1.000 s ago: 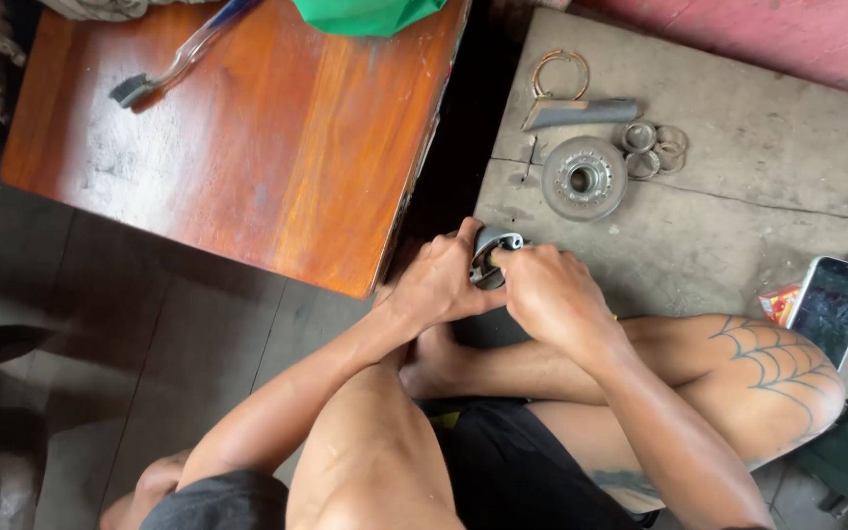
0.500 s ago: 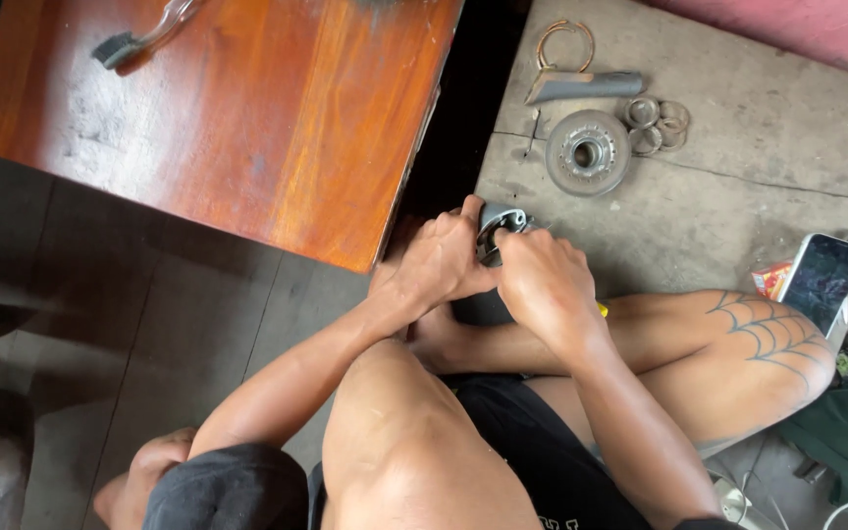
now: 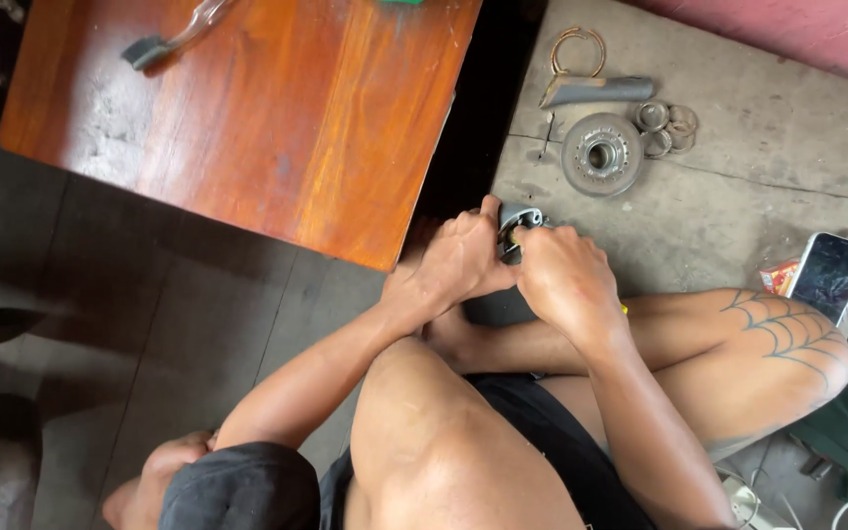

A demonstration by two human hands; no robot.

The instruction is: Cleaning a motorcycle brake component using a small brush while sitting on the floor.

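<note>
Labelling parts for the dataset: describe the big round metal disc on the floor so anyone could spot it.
Start at the grey concrete floor right of the wooden table. Above the two hands, the left hand and right hand, lies a round metal disc with a dark centre hole. It is far larger than the small rings beside it, and sits below the grey curved bar.

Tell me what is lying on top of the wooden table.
On the wooden table lies a grey-headed tool with a pale handle near the far edge, and a green thing at the top border, mostly cut off.

Slight, seemingly camera-driven drift of both hands (image 3: 517,270) and metal part (image 3: 517,228) rightward; green object nearly gone.
</note>
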